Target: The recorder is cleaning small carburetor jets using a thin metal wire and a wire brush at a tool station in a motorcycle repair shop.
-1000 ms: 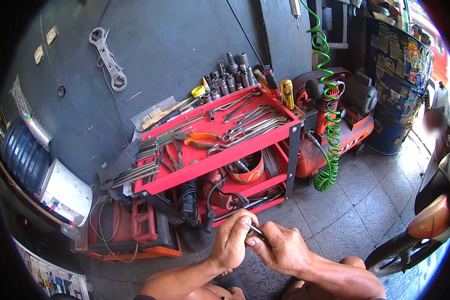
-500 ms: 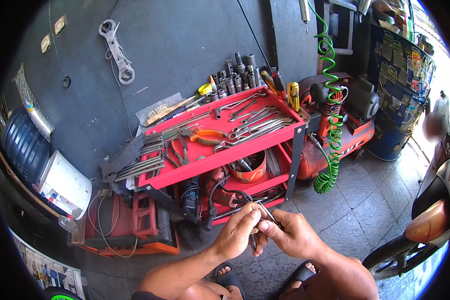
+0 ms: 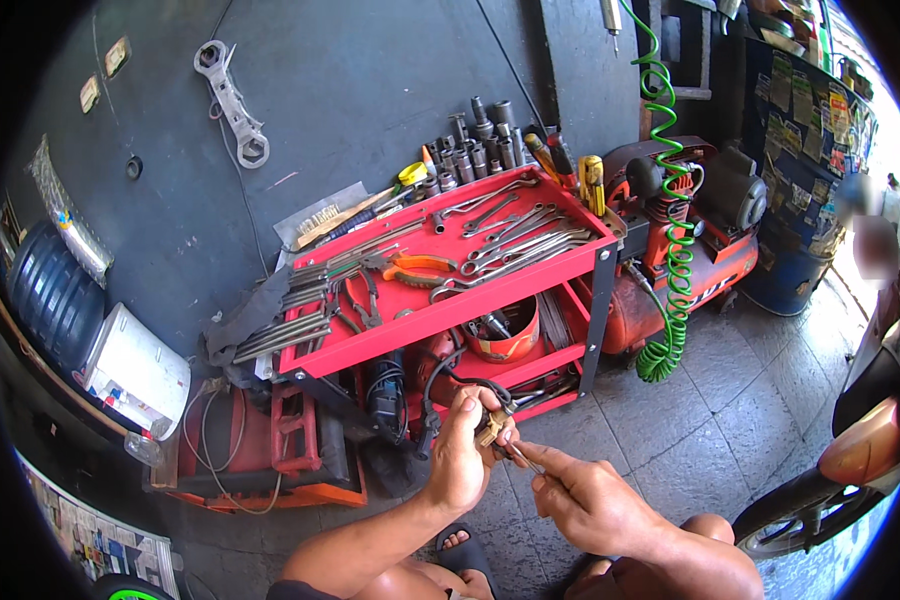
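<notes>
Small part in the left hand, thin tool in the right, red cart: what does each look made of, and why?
Small part: perhaps brass, from its dull golden colour. Thin tool: probably bare steel, slim and grey. Red cart: likely painted metal, thin-walled and evenly coloured.

A thin grey tool [image 3: 526,460] slants — near a brassy part [image 3: 490,428].

Worn on the person's head, the left camera of a side-by-side fisheye pair looks forward and down, with the left hand [image 3: 460,455] and right hand [image 3: 592,503] near, low in view, the red tool cart [image 3: 460,311] beyond, and the dark grey wall [image 3: 360,95] farther back.
</notes>
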A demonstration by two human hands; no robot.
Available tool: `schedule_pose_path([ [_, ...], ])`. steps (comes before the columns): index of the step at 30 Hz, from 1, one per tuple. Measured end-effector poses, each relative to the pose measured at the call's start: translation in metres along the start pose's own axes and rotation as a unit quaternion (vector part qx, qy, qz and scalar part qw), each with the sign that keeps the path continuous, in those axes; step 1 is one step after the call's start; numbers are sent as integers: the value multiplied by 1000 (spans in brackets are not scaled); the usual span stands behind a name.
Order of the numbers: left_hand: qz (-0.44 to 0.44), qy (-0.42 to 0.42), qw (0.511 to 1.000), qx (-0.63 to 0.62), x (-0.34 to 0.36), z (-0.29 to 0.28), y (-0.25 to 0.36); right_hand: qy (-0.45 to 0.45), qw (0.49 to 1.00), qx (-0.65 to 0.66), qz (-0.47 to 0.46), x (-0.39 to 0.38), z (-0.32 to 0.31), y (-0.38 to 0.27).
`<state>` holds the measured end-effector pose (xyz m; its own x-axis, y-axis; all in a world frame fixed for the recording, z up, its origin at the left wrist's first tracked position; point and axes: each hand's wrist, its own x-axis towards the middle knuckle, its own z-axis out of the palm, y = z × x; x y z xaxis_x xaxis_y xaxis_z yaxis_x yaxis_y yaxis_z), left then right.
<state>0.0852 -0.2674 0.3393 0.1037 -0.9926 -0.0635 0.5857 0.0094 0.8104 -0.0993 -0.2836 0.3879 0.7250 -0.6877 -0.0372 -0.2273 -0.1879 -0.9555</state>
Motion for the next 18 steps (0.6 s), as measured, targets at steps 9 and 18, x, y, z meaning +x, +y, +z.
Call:
schedule_pose_path([
  [9, 74, -30, 997, -16, 2, -2, -6, 42, 998, -17, -35, 4, 4, 2],
  [18, 82, -13, 996, -26, -1, 7, -7, 58, 998, -19, -33, 6, 12, 2],
])
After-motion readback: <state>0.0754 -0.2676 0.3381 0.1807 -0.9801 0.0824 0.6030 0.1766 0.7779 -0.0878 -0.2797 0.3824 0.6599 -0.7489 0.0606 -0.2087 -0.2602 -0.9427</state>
